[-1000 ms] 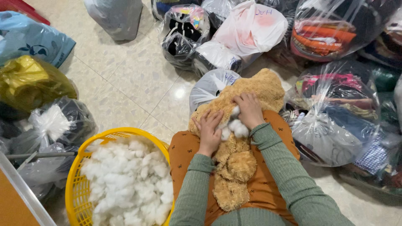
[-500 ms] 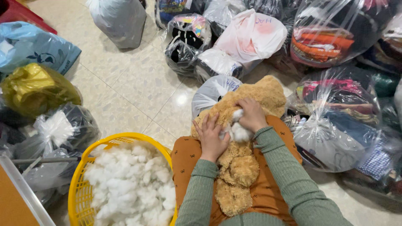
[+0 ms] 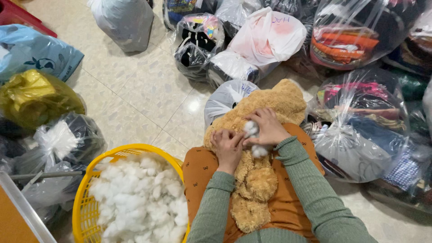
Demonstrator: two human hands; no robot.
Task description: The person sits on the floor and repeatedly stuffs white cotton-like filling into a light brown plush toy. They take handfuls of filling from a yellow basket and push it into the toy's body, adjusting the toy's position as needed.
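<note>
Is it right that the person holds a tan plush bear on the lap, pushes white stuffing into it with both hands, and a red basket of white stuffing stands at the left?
Not quite. In the head view the basket is yellow, not red. The rest holds: the tan plush bear lies on the lap, the left hand and right hand work white stuffing at it.

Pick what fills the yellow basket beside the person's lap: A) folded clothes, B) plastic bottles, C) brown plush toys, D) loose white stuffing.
D: the yellow basket holds a heap of loose white stuffing, fluffy tufts like the one in the right hand.
</note>
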